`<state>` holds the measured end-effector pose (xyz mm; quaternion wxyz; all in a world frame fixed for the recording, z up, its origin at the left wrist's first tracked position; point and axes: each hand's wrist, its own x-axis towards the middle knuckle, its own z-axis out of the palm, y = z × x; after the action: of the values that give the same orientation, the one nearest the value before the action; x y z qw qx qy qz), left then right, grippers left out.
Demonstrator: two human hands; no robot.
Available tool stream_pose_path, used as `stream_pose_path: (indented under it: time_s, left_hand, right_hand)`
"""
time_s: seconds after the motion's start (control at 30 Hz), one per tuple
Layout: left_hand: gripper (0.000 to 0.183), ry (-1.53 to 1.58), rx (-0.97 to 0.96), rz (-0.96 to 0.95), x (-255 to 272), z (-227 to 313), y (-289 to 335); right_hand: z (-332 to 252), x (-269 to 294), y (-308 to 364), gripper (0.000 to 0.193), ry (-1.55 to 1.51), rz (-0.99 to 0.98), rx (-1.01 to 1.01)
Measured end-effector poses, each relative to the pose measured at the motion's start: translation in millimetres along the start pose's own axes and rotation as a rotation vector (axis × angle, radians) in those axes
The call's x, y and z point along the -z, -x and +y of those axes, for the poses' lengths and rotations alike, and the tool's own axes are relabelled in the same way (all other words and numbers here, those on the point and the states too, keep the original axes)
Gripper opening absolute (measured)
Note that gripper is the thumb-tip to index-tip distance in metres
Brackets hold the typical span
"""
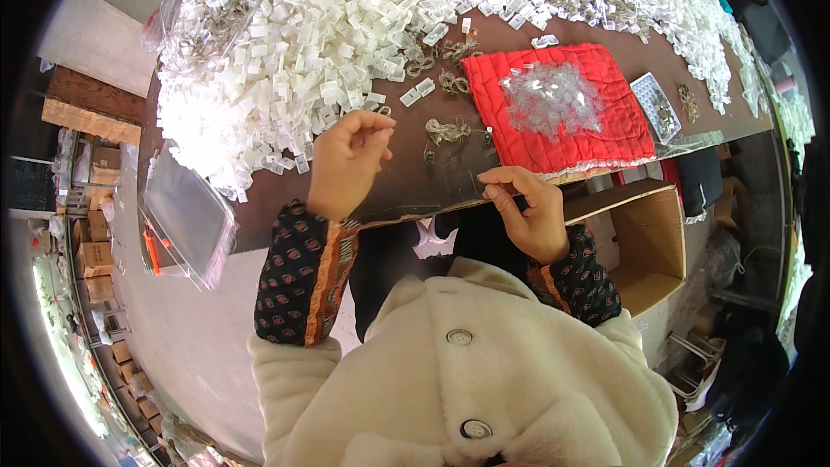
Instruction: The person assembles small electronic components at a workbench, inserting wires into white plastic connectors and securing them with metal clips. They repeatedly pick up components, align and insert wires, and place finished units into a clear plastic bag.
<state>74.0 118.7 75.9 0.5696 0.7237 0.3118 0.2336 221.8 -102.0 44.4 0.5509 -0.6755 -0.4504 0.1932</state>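
Observation:
My left hand (347, 164) hangs over the table's front edge, beside a big pile of small clear plastic cases (311, 52). Its fingers are curled against the thumb; whatever is between them is too small to see. To the right, my right hand (529, 214) has thumb and forefinger tips close together in a pinch, near the red quilted cloth (527, 156). I cannot make out anything in that pinch. A bundle of pale cord (447, 131) with small dark pieces lies on the table between the hands, touching neither.
A heap of thin clear pieces (553, 99) rests on the red cloth. Right of it stands a white basket (655, 108). Clear plastic bags (190, 212) overhang the table's left edge. Below the table at right is an open cardboard box (648, 246).

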Motion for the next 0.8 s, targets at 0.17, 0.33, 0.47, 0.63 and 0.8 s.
stream_pose_path:
  time_s: [0.17,0.33,0.47,0.63,0.8]
  left_hand:
    - [0.018,-0.459,-0.236,-0.084,-29,-11,-5]
    - [0.031,-0.93,-0.175,-0.144,-53,-23,6]
    - [0.031,-0.92,-0.162,-0.13,-51,-32,6]
    - [0.019,-0.647,-0.132,0.03,-33,-34,10]
    - [0.015,-0.036,0.167,0.066,-15,-34,24]
  right_hand:
    - [3,2,1,0.011,0.028,0.07,-0.015]
    - [9,8,0,0.011,0.105,0.132,0.002]
    - [12,7,-4,0.014,0.092,0.11,-0.006]
    - [14,-5,-21,0.022,0.18,0.131,0.133]
    - [3,-17,-32,0.03,0.04,0.031,0.088]
